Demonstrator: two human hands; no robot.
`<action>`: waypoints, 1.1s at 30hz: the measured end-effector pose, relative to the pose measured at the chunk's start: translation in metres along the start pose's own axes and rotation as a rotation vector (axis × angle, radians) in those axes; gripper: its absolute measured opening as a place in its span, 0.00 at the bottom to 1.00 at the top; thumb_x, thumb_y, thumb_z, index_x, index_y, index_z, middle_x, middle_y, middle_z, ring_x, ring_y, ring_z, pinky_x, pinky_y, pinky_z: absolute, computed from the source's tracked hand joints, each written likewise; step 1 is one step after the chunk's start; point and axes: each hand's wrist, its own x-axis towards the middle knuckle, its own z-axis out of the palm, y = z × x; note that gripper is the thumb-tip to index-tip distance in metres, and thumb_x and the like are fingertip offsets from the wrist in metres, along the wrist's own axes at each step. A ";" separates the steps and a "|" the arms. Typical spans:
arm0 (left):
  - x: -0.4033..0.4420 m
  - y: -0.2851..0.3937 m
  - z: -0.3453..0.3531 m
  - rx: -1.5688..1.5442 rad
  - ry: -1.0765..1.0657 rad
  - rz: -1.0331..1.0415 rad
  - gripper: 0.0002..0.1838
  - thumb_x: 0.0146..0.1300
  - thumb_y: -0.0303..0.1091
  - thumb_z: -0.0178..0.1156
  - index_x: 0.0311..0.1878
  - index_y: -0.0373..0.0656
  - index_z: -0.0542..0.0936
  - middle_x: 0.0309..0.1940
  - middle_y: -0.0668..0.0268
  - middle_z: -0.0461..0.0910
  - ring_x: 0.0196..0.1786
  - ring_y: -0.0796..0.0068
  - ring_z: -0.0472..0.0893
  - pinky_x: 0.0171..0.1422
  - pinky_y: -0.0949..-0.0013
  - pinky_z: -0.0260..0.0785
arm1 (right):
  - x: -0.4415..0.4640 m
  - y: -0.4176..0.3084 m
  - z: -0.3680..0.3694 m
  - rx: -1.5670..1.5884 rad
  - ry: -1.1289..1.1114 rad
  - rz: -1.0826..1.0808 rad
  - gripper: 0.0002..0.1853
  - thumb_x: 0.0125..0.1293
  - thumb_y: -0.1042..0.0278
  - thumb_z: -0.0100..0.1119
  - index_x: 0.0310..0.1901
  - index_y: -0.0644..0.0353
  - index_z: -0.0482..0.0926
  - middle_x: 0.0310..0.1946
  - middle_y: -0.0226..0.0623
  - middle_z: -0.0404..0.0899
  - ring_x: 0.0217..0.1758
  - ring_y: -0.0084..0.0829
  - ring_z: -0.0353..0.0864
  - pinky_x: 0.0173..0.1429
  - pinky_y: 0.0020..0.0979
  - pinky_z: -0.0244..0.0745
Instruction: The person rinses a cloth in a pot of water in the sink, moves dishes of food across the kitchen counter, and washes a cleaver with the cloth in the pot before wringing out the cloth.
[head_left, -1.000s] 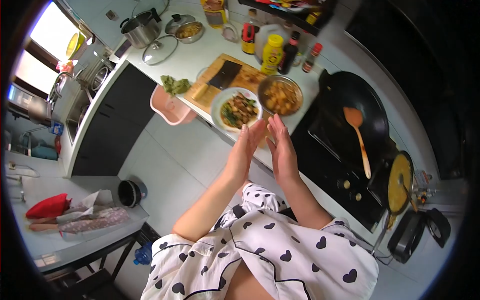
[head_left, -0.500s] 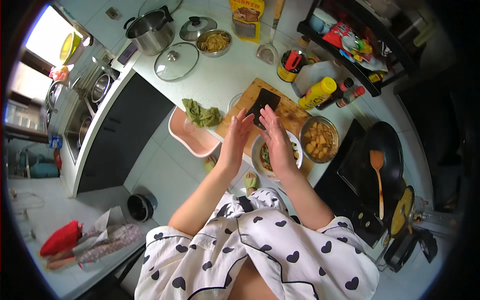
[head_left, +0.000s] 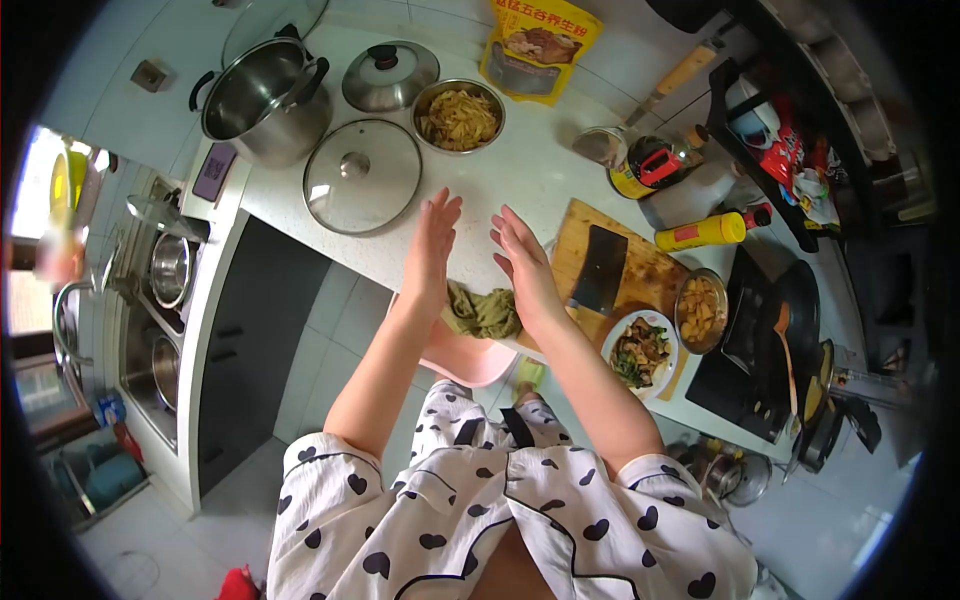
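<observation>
Bare left hand (head_left: 431, 250) and right hand (head_left: 526, 265) are empty, outstretched; a crumpled olive-green cloth (head_left: 482, 314) shows nearer, between them, at the white surface's (head_left: 535, 165) edge.

Red Chinese characters on the yellow plastic pouch (head_left: 540, 55) at the far side include "五谷养生粉"; lettering on the yellow cylindrical bottle (head_left: 700, 232), right, is illegible.

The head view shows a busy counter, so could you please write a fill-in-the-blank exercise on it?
The cleaver lies on the wooden ____. The pouch is mainly the colour ____. The left hand and right hand hold ____.
Missing words: board; yellow; nothing.
</observation>
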 end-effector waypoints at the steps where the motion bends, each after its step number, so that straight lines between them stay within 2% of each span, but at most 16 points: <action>1: 0.015 0.000 -0.010 -0.013 0.007 -0.007 0.33 0.70 0.55 0.34 0.70 0.42 0.53 0.69 0.56 0.56 0.73 0.63 0.50 0.75 0.61 0.33 | 0.010 0.000 0.008 0.001 0.012 0.005 0.29 0.70 0.52 0.45 0.68 0.54 0.57 0.65 0.37 0.60 0.68 0.31 0.58 0.68 0.34 0.52; 4: 0.055 0.001 -0.034 0.032 0.048 0.023 0.34 0.68 0.55 0.39 0.69 0.41 0.55 0.67 0.54 0.58 0.72 0.61 0.52 0.75 0.61 0.36 | 0.042 0.009 0.019 0.000 0.060 0.027 0.29 0.68 0.54 0.47 0.67 0.56 0.57 0.64 0.36 0.62 0.66 0.30 0.60 0.67 0.34 0.53; 5: 0.069 0.002 -0.041 0.006 0.091 0.038 0.32 0.68 0.50 0.43 0.68 0.40 0.58 0.66 0.55 0.60 0.71 0.63 0.55 0.74 0.64 0.41 | 0.052 0.013 0.021 0.007 0.070 0.043 0.29 0.68 0.54 0.47 0.67 0.56 0.57 0.64 0.36 0.62 0.66 0.30 0.60 0.66 0.34 0.54; 8: 0.111 0.014 -0.050 0.127 0.175 0.082 0.29 0.67 0.45 0.45 0.67 0.38 0.60 0.65 0.56 0.62 0.70 0.64 0.58 0.72 0.68 0.46 | 0.078 0.021 0.022 -0.018 0.113 0.081 0.30 0.67 0.55 0.49 0.67 0.58 0.58 0.63 0.37 0.62 0.65 0.30 0.61 0.66 0.35 0.55; 9: 0.126 0.016 -0.052 0.169 0.255 0.077 0.28 0.67 0.41 0.47 0.66 0.37 0.61 0.65 0.57 0.63 0.69 0.65 0.60 0.69 0.70 0.50 | 0.087 0.022 0.022 -0.033 0.130 0.095 0.30 0.67 0.56 0.49 0.67 0.59 0.58 0.63 0.37 0.62 0.65 0.30 0.61 0.66 0.35 0.56; 12: 0.161 0.017 -0.059 0.343 0.277 0.139 0.28 0.66 0.38 0.48 0.67 0.38 0.60 0.67 0.60 0.60 0.69 0.67 0.59 0.71 0.68 0.46 | 0.117 0.022 0.025 -0.020 0.236 0.122 0.30 0.67 0.58 0.48 0.67 0.61 0.56 0.64 0.38 0.61 0.65 0.30 0.61 0.66 0.34 0.57; 18: 0.236 -0.005 -0.080 0.517 0.259 0.194 0.27 0.66 0.36 0.47 0.66 0.34 0.60 0.64 0.53 0.64 0.65 0.62 0.65 0.67 0.68 0.55 | 0.179 0.030 0.029 -0.027 0.395 0.125 0.32 0.68 0.59 0.46 0.69 0.61 0.51 0.63 0.39 0.62 0.63 0.30 0.63 0.65 0.34 0.61; 21: 0.258 -0.006 -0.085 0.646 0.246 0.166 0.25 0.65 0.33 0.47 0.64 0.35 0.63 0.60 0.51 0.68 0.62 0.58 0.68 0.65 0.66 0.58 | 0.194 0.026 0.031 -0.081 0.365 0.133 0.31 0.68 0.61 0.47 0.69 0.59 0.51 0.61 0.38 0.64 0.61 0.30 0.66 0.61 0.34 0.66; 24: 0.267 -0.002 -0.089 0.744 0.183 0.132 0.22 0.62 0.29 0.48 0.61 0.36 0.67 0.56 0.49 0.72 0.60 0.56 0.71 0.63 0.64 0.61 | 0.209 0.039 0.028 -0.066 0.427 0.124 0.29 0.68 0.62 0.47 0.69 0.55 0.52 0.56 0.37 0.69 0.55 0.28 0.71 0.53 0.32 0.71; 27: 0.269 -0.004 -0.094 0.796 0.147 0.147 0.21 0.60 0.26 0.49 0.58 0.38 0.70 0.52 0.49 0.74 0.57 0.56 0.73 0.61 0.63 0.62 | 0.213 0.040 0.025 0.060 0.374 0.191 0.29 0.68 0.65 0.48 0.69 0.52 0.52 0.48 0.34 0.74 0.46 0.24 0.76 0.46 0.31 0.74; 31: 0.270 -0.016 -0.103 0.898 0.123 0.295 0.19 0.59 0.25 0.51 0.55 0.38 0.71 0.49 0.51 0.76 0.54 0.57 0.75 0.58 0.63 0.64 | 0.211 0.048 0.026 0.074 0.419 0.155 0.30 0.66 0.69 0.48 0.68 0.51 0.51 0.40 0.35 0.77 0.35 0.23 0.78 0.39 0.29 0.76; 33: 0.239 0.000 -0.087 0.929 0.103 0.191 0.20 0.59 0.24 0.50 0.56 0.38 0.71 0.48 0.56 0.77 0.50 0.63 0.76 0.55 0.65 0.65 | 0.208 0.054 0.020 0.076 0.422 0.121 0.31 0.65 0.71 0.47 0.68 0.52 0.51 0.39 0.36 0.78 0.29 0.24 0.78 0.35 0.28 0.76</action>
